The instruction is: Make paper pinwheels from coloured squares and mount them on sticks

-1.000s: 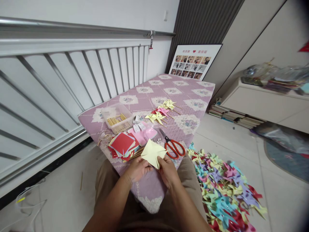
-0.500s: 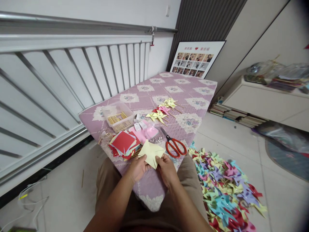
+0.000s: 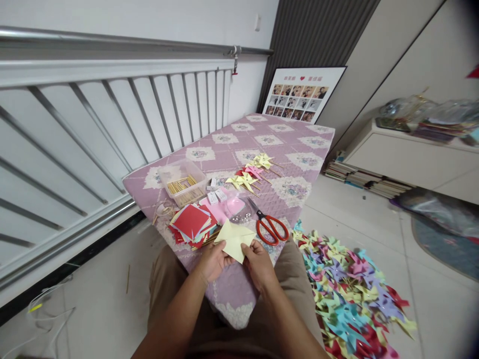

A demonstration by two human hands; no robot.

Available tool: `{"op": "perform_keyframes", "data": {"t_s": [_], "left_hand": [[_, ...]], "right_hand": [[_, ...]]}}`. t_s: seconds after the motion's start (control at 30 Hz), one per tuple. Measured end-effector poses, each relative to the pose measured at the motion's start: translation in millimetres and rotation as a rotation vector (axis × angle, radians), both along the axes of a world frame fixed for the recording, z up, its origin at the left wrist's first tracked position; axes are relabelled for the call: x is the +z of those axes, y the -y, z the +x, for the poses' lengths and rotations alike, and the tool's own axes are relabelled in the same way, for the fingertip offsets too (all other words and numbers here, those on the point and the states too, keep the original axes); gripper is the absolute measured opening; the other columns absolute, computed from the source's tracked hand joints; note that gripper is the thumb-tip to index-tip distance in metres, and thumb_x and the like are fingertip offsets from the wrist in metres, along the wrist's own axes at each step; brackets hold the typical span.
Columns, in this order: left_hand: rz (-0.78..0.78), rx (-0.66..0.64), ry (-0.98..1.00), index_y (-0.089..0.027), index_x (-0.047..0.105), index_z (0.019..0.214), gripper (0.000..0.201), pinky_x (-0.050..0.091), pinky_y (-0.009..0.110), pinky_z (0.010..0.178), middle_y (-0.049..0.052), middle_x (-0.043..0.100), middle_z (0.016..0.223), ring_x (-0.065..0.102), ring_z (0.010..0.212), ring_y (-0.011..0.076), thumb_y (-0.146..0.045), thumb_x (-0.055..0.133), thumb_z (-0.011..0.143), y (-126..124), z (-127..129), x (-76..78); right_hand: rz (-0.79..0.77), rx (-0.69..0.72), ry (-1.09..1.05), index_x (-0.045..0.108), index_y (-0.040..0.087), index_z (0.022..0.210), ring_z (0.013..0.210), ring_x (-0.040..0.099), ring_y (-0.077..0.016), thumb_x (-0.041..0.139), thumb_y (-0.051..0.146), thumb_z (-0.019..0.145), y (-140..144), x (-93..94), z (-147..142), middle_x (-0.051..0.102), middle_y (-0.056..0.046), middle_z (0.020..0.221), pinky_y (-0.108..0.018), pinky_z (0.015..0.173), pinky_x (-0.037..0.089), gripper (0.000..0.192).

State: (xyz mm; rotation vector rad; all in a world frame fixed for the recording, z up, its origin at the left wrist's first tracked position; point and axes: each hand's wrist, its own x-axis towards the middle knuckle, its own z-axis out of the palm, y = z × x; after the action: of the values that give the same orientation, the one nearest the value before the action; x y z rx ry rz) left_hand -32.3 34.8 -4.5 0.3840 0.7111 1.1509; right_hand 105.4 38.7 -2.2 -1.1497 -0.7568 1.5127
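Both hands held one pale yellow paper square (image 3: pixel 235 240) over the near edge of the quilted surface (image 3: pixel 262 144). The left hand (image 3: pixel 212 260) pinched the sheet's near-left edge, and the right hand (image 3: pixel 257 263) pinched its near-right corner; each grip was closed on the paper, thumb above and fingers below. The sheet sat forward of both grips, tilted up off the cloth, with creases or cuts running toward its centre, though the view was too coarse to say which.

Judgement: the step in hand appeared to be folding the sheet's points inward to form a pinwheel. The next move would call for one grip to pin the centre while the other brought a corner over.

Relative to the yellow sheet: a stack of red paper (image 3: pixel 191 223) lay just to its left, red-handled scissors (image 3: pixel 270 225) just to its right, a clear tub of wooden sticks (image 3: pixel 182 184) beyond and to the left, and finished pinwheels (image 3: pixel 251 172) further beyond. A heap of coloured pinwheels (image 3: pixel 348 294) lay on the floor, well to the right.
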Motion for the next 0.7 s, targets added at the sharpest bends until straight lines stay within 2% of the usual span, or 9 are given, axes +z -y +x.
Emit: {"op": "perform_keyframes", "data": {"t_s": [0.17,0.27,0.43,0.57,0.7], "left_hand": [[0.006,-0.01,0.043,-0.019,0.063,0.112,0.036,0.05,0.026,0.065,0.008,0.072,0.103,0.066,0.084,0.018,-0.034,0.07,0.08,-1.1,-2.9,-7.6],[-0.022,-0.02,0.075,-0.018,0.063,0.116,0.041,0.051,0.027,0.066,0.01,0.071,0.108,0.066,0.087,0.0191,-0.043,0.065,0.083,-1.9,-5.2,-9.9],[0.013,-0.035,0.133,-0.019,0.063,0.12,0.054,0.051,0.029,0.073,0.01,0.07,0.114,0.064,0.096,0.0218,-0.059,0.048,0.088,-2.3,-7.6,-6.7],[0.046,-0.031,0.116,-0.02,0.062,0.122,0.06,0.05,0.03,0.071,0.011,0.069,0.114,0.063,0.099,0.0248,-0.065,0.046,0.085,-2.4,-7.3,-4.0],[0.035,-0.032,0.088,-0.02,0.062,0.12,0.061,0.049,0.032,0.072,0.012,0.069,0.113,0.062,0.102,0.0274,-0.067,0.045,0.084,-2.4,-6.8,-2.0]], "right_hand": [[0.013,0.003,0.002,0.061,0.025,0.083,0.068,0.064,-0.0201,0.072,0.041,0.07,0.6,-3.3,1.2,0.072,0.0,0.078,-0.031,0.064,0.05,0.024],[0.021,0.006,-0.004,0.061,0.025,0.084,0.072,0.066,-0.0209,0.073,0.041,0.07,0.6,-5.3,1.9,0.073,0.0,0.082,-0.032,0.067,0.051,0.025],[0.022,0.022,-0.043,0.062,0.025,0.084,0.071,0.066,-0.0208,0.074,0.04,0.071,0.5,-8.2,2.9,0.073,0.0,0.08,-0.033,0.068,0.051,0.023],[0.021,0.029,-0.06,0.062,0.026,0.082,0.068,0.066,-0.0202,0.073,0.038,0.072,0.7,-9.6,3.4,0.073,0.001,0.076,-0.032,0.066,0.051,0.019],[0.018,0.054,-0.029,0.062,0.026,0.087,0.073,0.068,-0.0223,0.071,0.04,0.073,0.3,-10.0,3.4,0.074,0.0,0.082,-0.034,0.069,0.052,0.022]]}}
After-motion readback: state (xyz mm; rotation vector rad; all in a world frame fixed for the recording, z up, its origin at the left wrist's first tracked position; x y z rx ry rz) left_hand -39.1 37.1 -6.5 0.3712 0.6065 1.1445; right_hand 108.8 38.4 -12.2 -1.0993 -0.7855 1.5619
